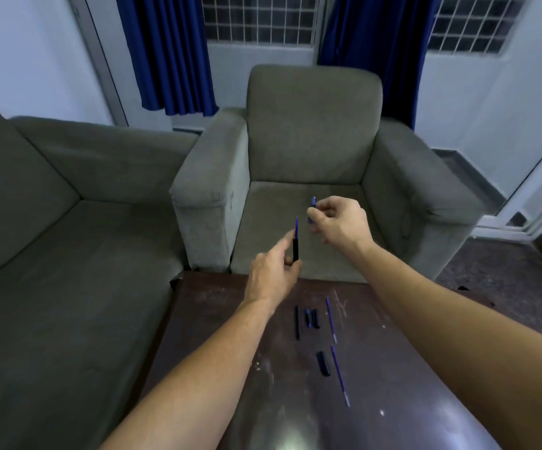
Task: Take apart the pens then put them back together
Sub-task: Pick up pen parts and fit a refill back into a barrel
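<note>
Glossy scuffed wooden table [217,323]; matt cloth armchair [311,131].

Left hand [274,271]: your arm reaches forward; fingertips pinch the pen barrel [295,247] upright;
Right hand [337,222]: held higher; your curled fingers pinch a blue piece [313,203]

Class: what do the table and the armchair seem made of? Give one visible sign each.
Table: probably varnished dark wood or laminate, glossy; it reflects light and shows scratches. Armchair: grey-green woven fabric, matte, slightly fuzzy.
</note>
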